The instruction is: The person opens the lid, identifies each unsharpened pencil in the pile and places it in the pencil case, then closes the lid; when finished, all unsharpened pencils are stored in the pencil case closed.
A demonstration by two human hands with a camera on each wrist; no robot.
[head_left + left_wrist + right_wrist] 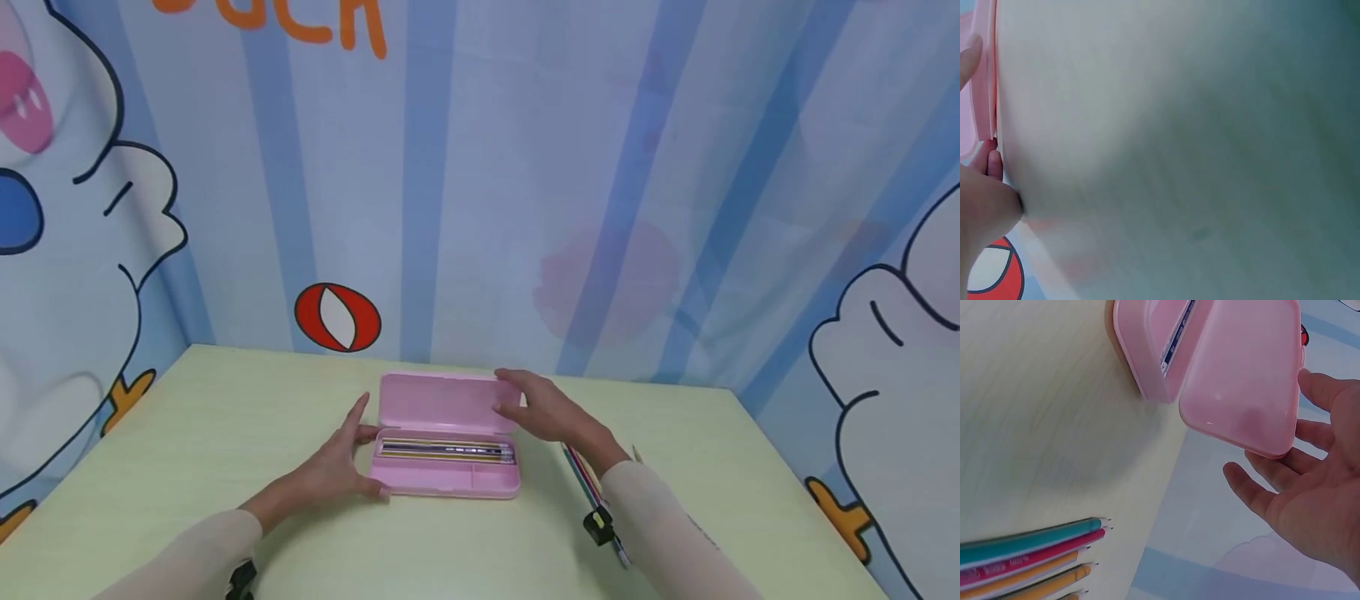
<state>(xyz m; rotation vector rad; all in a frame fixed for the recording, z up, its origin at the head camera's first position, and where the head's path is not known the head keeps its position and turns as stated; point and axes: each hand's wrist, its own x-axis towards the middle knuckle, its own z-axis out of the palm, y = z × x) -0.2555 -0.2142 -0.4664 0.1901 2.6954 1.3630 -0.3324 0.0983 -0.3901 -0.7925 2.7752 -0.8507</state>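
A pink pencil case [450, 483] lies unfolded on the table, its lid [442, 400] raised at the back. Several pencils [446, 451] lie side by side in its long rear compartment. My left hand [333, 467] holds the case's left end, thumb at the front corner and fingers toward the back. The right hand [546, 407] has the lid's right end between thumb and fingers. In the right wrist view, the thumb meets the lid's edge [1299, 394] and the fingers reach behind it.
More colored pencils [1029, 562], teal, red and orange among them, lie on the table [300, 400] to the right of the case, partly under the right forearm in the head view. A striped blue cartoon backdrop [487, 208] rises behind the table.
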